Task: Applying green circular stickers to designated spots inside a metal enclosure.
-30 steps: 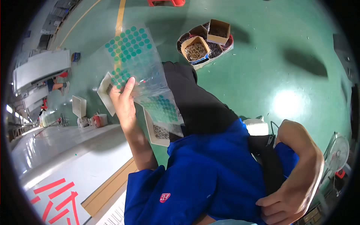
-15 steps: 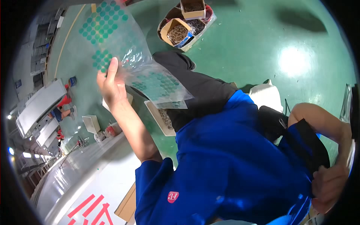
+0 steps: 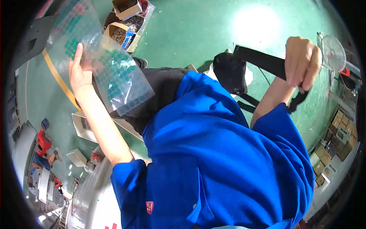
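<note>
My left hand (image 3: pixel 81 72) is closed on clear plastic sheets of green round stickers (image 3: pixel 121 76), thumb on top. One part of the sheets drapes over my dark-trousered leg; another reaches toward the upper left. On the right, my right hand (image 3: pixel 303 63) grips a wide black strap (image 3: pixel 263 62), fingers wrapped round it and held out from my body. The strap runs to a small black bag (image 3: pixel 230 73) beside my hip, in front of a white object that it partly covers.
An open bin (image 3: pixel 133 46) with cartons of small metal parts stands on the green floor, upper left. A white tray (image 3: pixel 82 129) sits below my left forearm. A grey panel (image 3: pixel 32 42) juts in at left. A fan (image 3: pixel 333 52) and stacked cartons (image 3: pixel 324 156) are at right.
My right hand has risen from low at the right edge and now holds the strap outstretched. The view has turned. My left hand keeps its hold on the sticker sheets.
</note>
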`<state>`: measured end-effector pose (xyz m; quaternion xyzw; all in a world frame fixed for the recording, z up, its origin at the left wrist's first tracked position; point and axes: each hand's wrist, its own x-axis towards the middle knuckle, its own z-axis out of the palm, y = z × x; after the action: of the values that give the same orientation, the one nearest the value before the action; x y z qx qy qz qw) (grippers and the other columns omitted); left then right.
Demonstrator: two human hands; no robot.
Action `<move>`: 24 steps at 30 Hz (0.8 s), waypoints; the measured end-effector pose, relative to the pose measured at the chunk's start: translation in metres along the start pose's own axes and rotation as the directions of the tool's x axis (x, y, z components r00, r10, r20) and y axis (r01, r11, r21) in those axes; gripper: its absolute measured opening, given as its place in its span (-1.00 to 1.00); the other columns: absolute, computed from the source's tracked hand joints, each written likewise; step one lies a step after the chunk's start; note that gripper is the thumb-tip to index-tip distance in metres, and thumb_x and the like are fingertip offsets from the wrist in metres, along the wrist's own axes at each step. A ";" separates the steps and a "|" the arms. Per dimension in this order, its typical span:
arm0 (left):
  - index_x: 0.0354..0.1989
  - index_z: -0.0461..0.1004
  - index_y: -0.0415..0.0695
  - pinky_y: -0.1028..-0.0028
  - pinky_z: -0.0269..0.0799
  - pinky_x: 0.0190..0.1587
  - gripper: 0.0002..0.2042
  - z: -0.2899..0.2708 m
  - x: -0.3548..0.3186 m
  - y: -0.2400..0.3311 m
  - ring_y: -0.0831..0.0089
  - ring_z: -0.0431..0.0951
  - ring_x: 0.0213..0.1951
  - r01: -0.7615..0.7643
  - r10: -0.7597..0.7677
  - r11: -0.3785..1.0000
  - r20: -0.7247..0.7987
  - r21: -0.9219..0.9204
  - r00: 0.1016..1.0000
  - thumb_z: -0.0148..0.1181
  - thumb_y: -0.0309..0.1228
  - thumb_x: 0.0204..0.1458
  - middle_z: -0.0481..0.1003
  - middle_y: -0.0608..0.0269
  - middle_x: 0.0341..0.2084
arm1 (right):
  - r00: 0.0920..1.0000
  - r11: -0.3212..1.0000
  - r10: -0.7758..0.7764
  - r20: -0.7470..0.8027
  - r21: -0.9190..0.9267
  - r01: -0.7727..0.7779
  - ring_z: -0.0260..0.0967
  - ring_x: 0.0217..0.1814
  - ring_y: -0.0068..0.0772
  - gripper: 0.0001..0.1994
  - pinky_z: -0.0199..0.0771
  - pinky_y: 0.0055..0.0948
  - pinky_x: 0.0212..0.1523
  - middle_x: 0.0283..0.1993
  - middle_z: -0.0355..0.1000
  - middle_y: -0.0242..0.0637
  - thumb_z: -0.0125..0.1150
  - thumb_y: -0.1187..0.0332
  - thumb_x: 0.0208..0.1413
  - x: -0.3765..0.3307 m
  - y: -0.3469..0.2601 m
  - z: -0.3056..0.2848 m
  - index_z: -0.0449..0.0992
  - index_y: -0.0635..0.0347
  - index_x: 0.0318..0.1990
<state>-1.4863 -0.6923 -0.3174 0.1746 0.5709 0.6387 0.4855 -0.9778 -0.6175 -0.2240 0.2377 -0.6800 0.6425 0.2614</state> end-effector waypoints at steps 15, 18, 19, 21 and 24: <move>-0.18 0.43 -0.22 0.44 0.46 -0.10 -0.73 0.015 0.006 -0.008 0.47 0.53 -0.21 -0.083 0.077 0.989 0.047 0.125 0.996 0.32 -0.50 -0.07 0.51 0.27 -0.27 | 0.321 0.529 0.723 -0.612 0.192 -0.826 0.48 -0.44 -0.38 -0.74 0.47 -0.48 -0.37 -0.49 0.52 -0.18 0.36 0.27 -0.26 -0.102 0.028 0.070 0.58 0.33 -0.51; -0.17 0.43 -0.21 0.44 0.46 -0.10 -0.72 0.017 0.003 -0.008 0.47 0.53 -0.21 -0.073 0.065 0.990 0.074 0.119 0.995 0.31 -0.50 -0.07 0.51 0.27 -0.26 | 0.321 0.659 0.683 -0.657 0.362 -0.660 0.46 -0.50 -0.35 -0.85 0.44 -0.46 -0.45 -0.52 0.51 -0.15 0.39 0.42 -0.27 -0.132 0.046 0.078 0.55 0.31 -0.58; -0.15 0.42 -0.21 0.44 0.46 -0.11 -0.70 0.022 0.001 -0.007 0.47 0.53 -0.22 -0.043 0.032 0.990 0.082 0.133 0.996 0.32 -0.50 -0.07 0.51 0.27 -0.25 | 0.323 0.697 0.649 -0.688 0.368 -0.616 0.45 -0.50 -0.33 -0.85 0.42 -0.45 -0.45 -0.53 0.49 -0.15 0.39 0.43 -0.27 -0.151 0.053 0.083 0.53 0.29 -0.58; -0.14 0.41 -0.22 0.44 0.48 -0.14 -0.69 0.021 -0.002 -0.007 0.47 0.53 -0.23 -0.110 0.098 0.986 0.095 0.129 0.991 0.32 -0.50 -0.07 0.50 0.26 -0.25 | 0.336 0.769 0.582 -0.741 0.367 -0.523 0.42 -0.49 -0.30 -0.85 0.39 -0.43 -0.45 -0.55 0.46 -0.14 0.38 0.46 -0.28 -0.186 0.067 0.094 0.49 0.27 -0.57; -0.13 0.41 -0.22 0.43 0.48 -0.16 -0.68 0.010 -0.020 0.001 0.47 0.52 -0.22 -0.111 0.106 0.981 0.040 0.157 0.994 0.31 -0.51 -0.07 0.50 0.26 -0.25 | 0.327 0.919 0.338 -0.883 0.235 -0.316 0.18 -0.59 -0.39 -0.77 0.13 -0.45 -0.55 -0.59 0.28 -0.28 0.37 0.35 -0.19 -0.243 0.107 0.118 0.38 0.18 -0.49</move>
<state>-1.4700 -0.7026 -0.3068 0.2537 0.6019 0.6139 0.4433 -0.8719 -0.7320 -0.4699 -0.2903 -0.4527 0.7120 0.4515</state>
